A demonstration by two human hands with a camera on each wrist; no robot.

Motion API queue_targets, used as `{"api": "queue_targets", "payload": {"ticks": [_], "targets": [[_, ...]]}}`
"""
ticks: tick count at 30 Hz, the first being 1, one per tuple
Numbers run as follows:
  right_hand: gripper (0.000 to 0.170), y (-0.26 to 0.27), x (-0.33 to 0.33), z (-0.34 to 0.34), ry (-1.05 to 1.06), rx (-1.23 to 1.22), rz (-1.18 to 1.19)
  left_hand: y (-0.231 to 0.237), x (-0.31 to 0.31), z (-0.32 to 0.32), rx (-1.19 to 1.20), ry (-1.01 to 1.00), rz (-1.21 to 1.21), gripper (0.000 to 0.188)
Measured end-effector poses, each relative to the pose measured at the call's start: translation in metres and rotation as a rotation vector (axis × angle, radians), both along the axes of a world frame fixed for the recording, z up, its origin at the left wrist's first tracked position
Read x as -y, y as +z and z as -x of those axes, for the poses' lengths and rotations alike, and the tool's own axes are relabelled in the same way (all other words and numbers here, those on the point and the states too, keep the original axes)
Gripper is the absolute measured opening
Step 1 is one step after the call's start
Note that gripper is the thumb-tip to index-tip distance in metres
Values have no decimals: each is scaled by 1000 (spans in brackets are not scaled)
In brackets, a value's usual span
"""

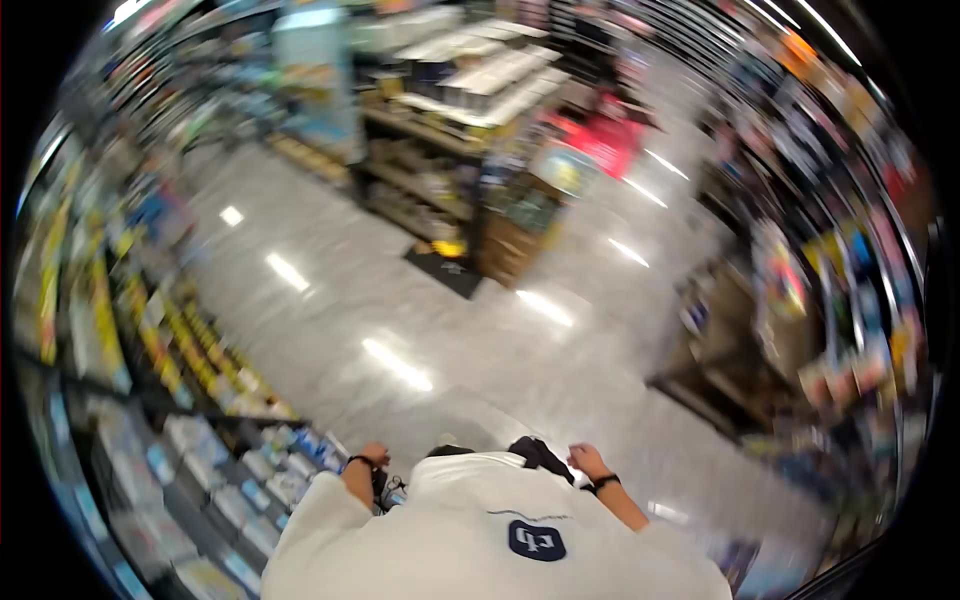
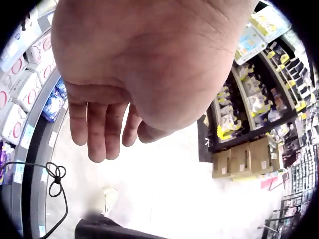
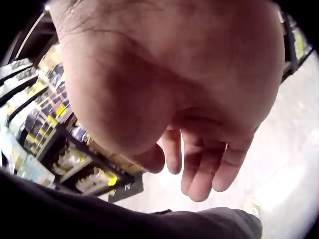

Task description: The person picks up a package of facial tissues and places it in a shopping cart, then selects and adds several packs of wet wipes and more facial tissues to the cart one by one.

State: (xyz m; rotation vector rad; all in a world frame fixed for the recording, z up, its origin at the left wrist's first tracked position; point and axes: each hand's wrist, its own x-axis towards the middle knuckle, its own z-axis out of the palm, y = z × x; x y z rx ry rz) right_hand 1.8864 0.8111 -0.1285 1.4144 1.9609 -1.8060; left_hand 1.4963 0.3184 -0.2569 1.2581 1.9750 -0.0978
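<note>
A thin black cord (image 2: 57, 180), looped and knotted, hangs near the left hand (image 2: 134, 69), beside a shelf of white packs (image 2: 30, 92). That hand is empty, its fingers hanging loose. The right hand (image 3: 169, 89), also empty with fingers loosely bent, is near a dark trouser leg (image 3: 199, 226). Across the grey floor (image 1: 480, 370), brown cartons (image 2: 244, 160) stand by a rack (image 1: 415, 185) of what look like small packets, though blur makes that uncertain.

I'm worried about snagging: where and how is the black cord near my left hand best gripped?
Probably pinch the black cord where its thin loops gather, with the right hand coming from the right: the loops show right of the left forearm.
</note>
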Motion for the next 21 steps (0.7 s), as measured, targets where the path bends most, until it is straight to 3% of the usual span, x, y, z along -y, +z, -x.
{"api": "queue_targets", "payload": {"ticks": [4, 5, 6, 7, 8, 11, 15, 16, 17, 19, 20, 21], "targets": [[30, 4, -13, 75, 202, 115, 21, -5, 7, 29, 464, 988, -73, 26], [25, -9, -29, 78, 562, 109, -202, 2, 0, 31, 455, 1029, -87, 26], [21, -23, -45, 87, 908, 90, -436, 16, -9, 33, 506, 1239, -108, 27], [21, -16, -49, 102, 958, 127, -497, 31, -15, 39, 557, 1444, -133, 30], [21, -7, -48, 113, 1001, 163, -558, 42, -11, 42, 588, 1385, -161, 32], [24, -30, -81, 162, 1107, 291, -456, 52, 10, 60, 563, 1369, -136, 29], [24, -69, -112, 292, 1377, 318, -554, 52, 54, 74, 593, 1740, -153, 25], [24, -81, -118, 330, 1471, 295, -613, -12, 85, 71, 423, 1434, -97, 20], [25, -97, -125, 367, 1588, 253, -698, 24, 85, 86, 55, 669, 124, 22], [25, -145, -144, 462, 1794, 139, -912, 28, 84, 93, -30, 644, 78, 29], [21, -175, -156, 523, 1784, 265, -709, 30, 87, 95, 23, 638, 86, 31], [20, -138, -146, 583, 1580, 281, -627, 29, 98, 110, 61, 625, 98, 34]]}}
